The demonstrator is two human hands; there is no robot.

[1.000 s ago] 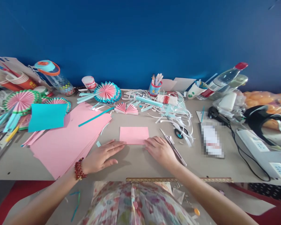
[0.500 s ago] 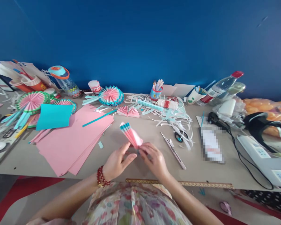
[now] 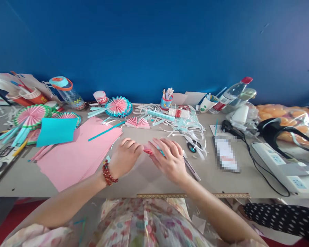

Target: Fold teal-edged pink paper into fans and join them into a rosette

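Both my hands meet over the middle of the grey table. My left hand, with a red bead bracelet on its wrist, is curled shut on one end of a pleated pink paper with teal edging. My right hand covers the other end, fingers bent round it. Only a short pink and teal stretch of the folded paper shows between the hands. A stack of pink paper sheets lies just left of my left hand.
A craft knife and scissors lie right of my right hand among white and teal paper strips. Finished paper fans, a teal sheet, a pen cup, bottles and a power strip crowd the table.
A second ago both hands pressed a flat pink rectangle on the table. They then lifted it as a pleated strip, and now they hold it gathered between them, further from me.
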